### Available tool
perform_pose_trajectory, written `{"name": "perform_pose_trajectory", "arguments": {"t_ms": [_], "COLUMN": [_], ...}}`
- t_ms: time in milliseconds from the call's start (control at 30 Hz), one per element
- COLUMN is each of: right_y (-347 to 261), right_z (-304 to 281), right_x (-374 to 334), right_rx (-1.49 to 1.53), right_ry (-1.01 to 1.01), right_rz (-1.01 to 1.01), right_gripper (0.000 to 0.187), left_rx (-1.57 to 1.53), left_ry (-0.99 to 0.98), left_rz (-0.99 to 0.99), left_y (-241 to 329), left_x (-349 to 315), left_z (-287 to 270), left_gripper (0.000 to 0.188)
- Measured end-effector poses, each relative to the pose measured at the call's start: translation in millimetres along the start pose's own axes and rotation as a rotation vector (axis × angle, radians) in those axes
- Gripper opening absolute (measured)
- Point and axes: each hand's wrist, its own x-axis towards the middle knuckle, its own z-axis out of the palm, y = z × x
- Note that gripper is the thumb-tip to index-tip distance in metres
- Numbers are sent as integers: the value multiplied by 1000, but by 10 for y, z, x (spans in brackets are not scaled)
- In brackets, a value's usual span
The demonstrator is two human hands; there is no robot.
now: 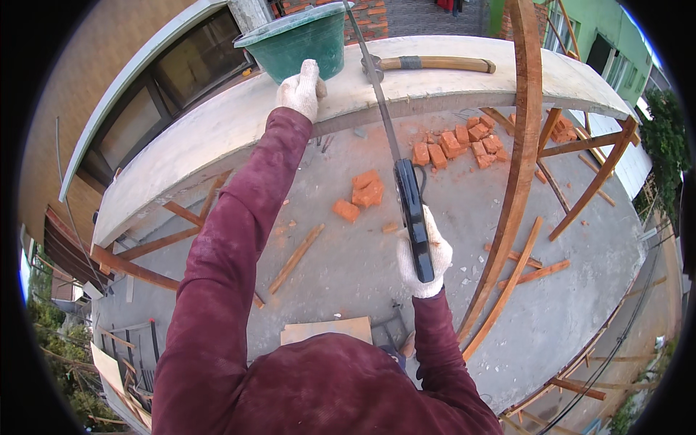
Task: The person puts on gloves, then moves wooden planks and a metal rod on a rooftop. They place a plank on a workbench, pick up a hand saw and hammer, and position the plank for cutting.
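Note:
My left hand [298,92], in a white knit glove, is raised in front of a green plastic tub [308,45] on the pale ledge. Its fingers look curled; what they grip, if anything, is hidden. The white-gloved right hand [428,254] is wrapped around the black handle of what looks like a hand saw [389,130]. Its long, narrow blade is seen nearly edge-on and points up and away, passing in front of the ledge. Behind the blade, a hammer [435,64] with a wooden handle lies on the ledge, its metal head toward the tub.
A curved concrete ledge [196,156] crosses ahead, propped by wooden braces. Close on the right rises a tall wooden post [523,145]. Broken orange bricks [368,190] and loose wood strips [296,257] lie on the grey floor [341,272] below. A window [156,94] is at the left.

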Motion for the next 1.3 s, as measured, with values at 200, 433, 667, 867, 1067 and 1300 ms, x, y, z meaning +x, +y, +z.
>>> {"name": "perform_pose_trajectory", "arguments": {"t_ms": [200, 433, 667, 867, 1067, 1300], "right_y": [136, 268, -282, -796, -736, -409], "right_z": [-282, -908, -276, 354, 412, -68], "right_x": [65, -382, -1054, -1576, -778, -6], "right_rx": [-941, -1207, -1261, -1365, -1027, -997], "right_ry": [64, 4, 110, 440, 280, 114], "right_rz": [-313, -416, -61, -333, -266, -367], "right_gripper": [46, 43, 40, 16, 23, 43], "left_rx": [-85, -168, -194, -45, 68, 105], "left_ry": [32, -9, -19, 0, -7, -53], "left_rz": [-32, -33, -172, -33, -60, -61], "left_y": [77, -79, -10, -66, -6, -14], "left_x": [-57, 53, 81, 97, 35, 59], "left_z": [53, -33, -77, 67, 53, 56], "left_gripper": [83, 91, 94, 95, 91, 91]}}
